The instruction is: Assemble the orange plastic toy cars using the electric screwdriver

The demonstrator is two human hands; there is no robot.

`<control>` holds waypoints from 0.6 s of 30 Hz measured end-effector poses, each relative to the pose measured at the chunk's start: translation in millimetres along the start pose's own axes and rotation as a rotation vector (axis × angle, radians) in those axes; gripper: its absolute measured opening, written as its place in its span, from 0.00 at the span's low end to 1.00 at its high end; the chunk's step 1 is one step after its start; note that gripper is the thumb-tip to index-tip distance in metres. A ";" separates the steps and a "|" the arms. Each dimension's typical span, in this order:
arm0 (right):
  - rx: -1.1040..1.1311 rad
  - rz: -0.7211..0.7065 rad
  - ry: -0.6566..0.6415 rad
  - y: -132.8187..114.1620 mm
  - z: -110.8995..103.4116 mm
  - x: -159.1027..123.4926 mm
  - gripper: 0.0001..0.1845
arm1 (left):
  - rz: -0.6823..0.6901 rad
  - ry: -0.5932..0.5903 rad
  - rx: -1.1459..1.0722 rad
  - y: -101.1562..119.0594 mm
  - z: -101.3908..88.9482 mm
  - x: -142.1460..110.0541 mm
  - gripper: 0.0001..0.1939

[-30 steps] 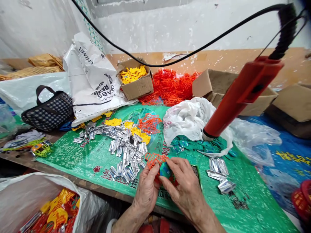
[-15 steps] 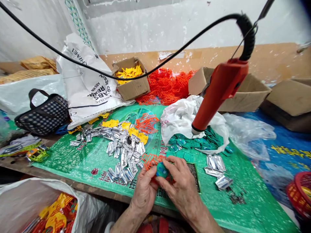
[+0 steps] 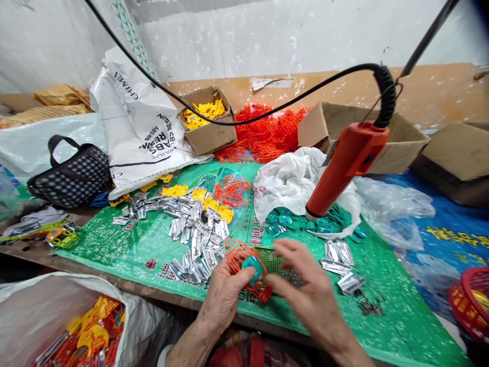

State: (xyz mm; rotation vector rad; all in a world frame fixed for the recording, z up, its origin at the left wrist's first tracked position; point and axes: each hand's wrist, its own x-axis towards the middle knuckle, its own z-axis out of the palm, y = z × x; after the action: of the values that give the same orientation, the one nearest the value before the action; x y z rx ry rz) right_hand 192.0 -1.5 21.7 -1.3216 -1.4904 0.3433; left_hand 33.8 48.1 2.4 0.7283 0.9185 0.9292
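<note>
My left hand [image 3: 223, 290] grips a teal plastic piece [image 3: 253, 270] together with an orange openwork plastic frame [image 3: 237, 252], the thumb pressing on the teal part. Just right of it, my right hand [image 3: 307, 285] is slightly blurred, fingers apart and holding nothing. Beneath and beyond its fingers lies a green mesh tray [image 3: 268, 261] with small dark metal bits [image 3: 293, 277], likely screws. A pile of shiny metal blades [image 3: 198, 239] spreads to the left, beside yellow plastic pieces [image 3: 219, 210] and more orange frames [image 3: 231, 191].
A red electric screwdriver [image 3: 344, 173] hangs from a cable over teal parts [image 3: 292, 224] and a white cloth bag [image 3: 286, 176]. Cardboard boxes [image 3: 214, 137] line the wall. At lower left stands a white sack [image 3: 130, 316] of coloured parts; a red basket [image 3: 468, 300] is far right.
My right hand has let go of the teal piece and moved right, its fingers spreading. The piece and orange frame have turned in my left hand and show more. The hanging screwdriver has shifted slightly.
</note>
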 end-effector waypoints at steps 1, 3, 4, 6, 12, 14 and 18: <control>-0.004 0.018 0.190 0.9 -15.7 7.1 0.20 | 0.001 0.020 0.029 0.2 -2.2 0.0 0.15; -0.032 0.031 0.638 7.7 -50.6 26.6 0.20 | 0.004 0.043 0.080 0.1 -6.0 -0.5 0.15; -0.046 -0.040 0.824 13.3 -68.1 38.8 0.25 | 0.010 0.043 0.098 0.2 -7.2 -1.3 0.14; -0.009 -0.098 0.926 26.4 -98.5 66.3 0.34 | 0.020 0.030 0.110 1.3 -8.1 -3.8 0.14; 0.437 0.106 0.317 38.9 -115.8 138.7 0.31 | -0.078 0.034 0.046 12.4 -6.6 -15.1 0.16; 0.514 0.188 0.132 32.6 -102.8 151.0 0.33 | -0.098 0.029 0.032 14.8 -9.3 -16.7 0.16; 0.553 0.284 0.046 20.0 -74.8 156.1 0.34 | -0.133 -0.002 0.034 14.5 -18.2 -16.7 0.15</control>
State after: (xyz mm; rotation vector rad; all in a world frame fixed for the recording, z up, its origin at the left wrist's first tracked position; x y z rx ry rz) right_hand 292.2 106.7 114.6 -1.0744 -1.0583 0.8368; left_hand 7.6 41.7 12.2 0.6878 0.9712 0.7972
